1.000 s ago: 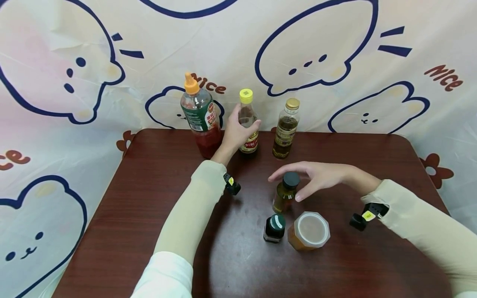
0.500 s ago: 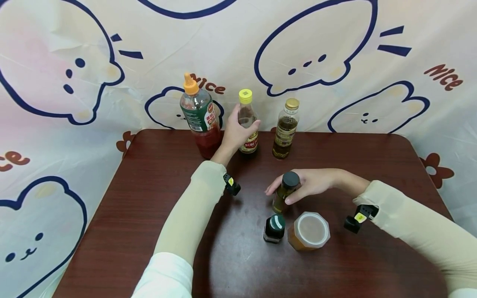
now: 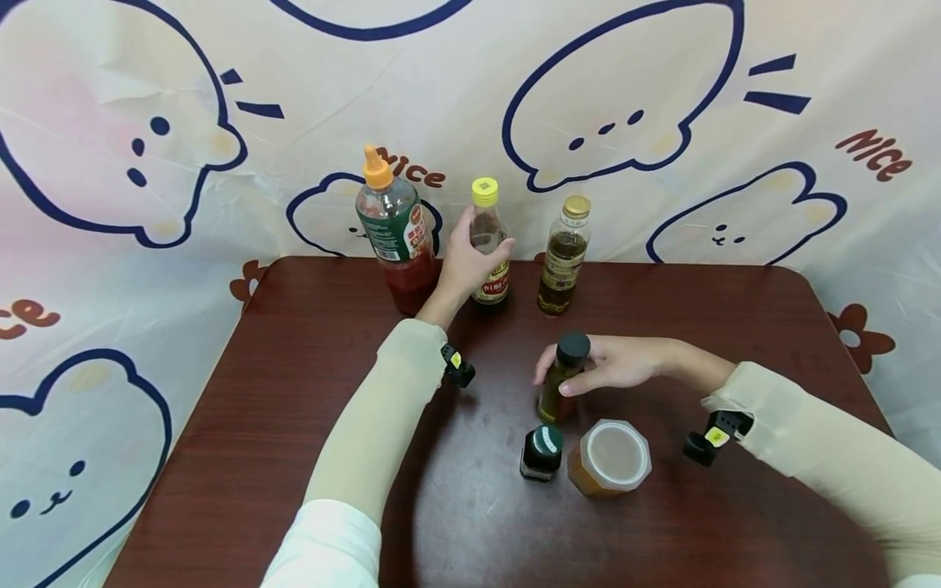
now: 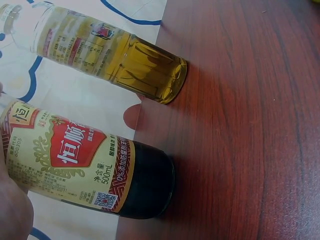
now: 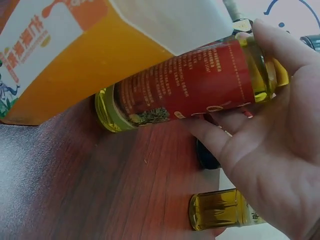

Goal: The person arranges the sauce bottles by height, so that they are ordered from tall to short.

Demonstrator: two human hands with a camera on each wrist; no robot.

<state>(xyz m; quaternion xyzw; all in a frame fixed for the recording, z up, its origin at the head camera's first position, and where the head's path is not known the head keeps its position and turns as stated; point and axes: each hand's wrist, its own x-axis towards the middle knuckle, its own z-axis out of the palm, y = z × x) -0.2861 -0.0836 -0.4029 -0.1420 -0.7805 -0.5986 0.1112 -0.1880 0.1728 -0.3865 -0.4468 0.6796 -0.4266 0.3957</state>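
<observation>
At the back of the table, my left hand [image 3: 470, 260] grips a vinegar bottle [image 3: 494, 282] with a yellow cap, around its upper body. In the left wrist view, the cream and red label of this vinegar bottle [image 4: 75, 155] shows above dark liquid. My right hand [image 3: 625, 362] holds an oil bottle [image 3: 553, 392] with a black cap, thumb on the near side and fingers behind. Its red label shows in the right wrist view, where the oil bottle [image 5: 185, 85] lies partly behind a honey jar [image 5: 110, 55]. Just in front of it stands a small dark bottle [image 3: 541, 453] with a green cap.
The sauce bottle [image 3: 400, 237] with an orange nozzle stands left of my left hand. A second oil bottle [image 3: 563, 265] with a gold cap is at the back, right of the vinegar. A patterned cloth [image 3: 456, 90] hangs behind the table [image 3: 294, 457].
My right hand has moved left and closed around the black-capped oil bottle, whose cap now sits slightly higher in the head view. The left hand has stayed on the vinegar bottle.
</observation>
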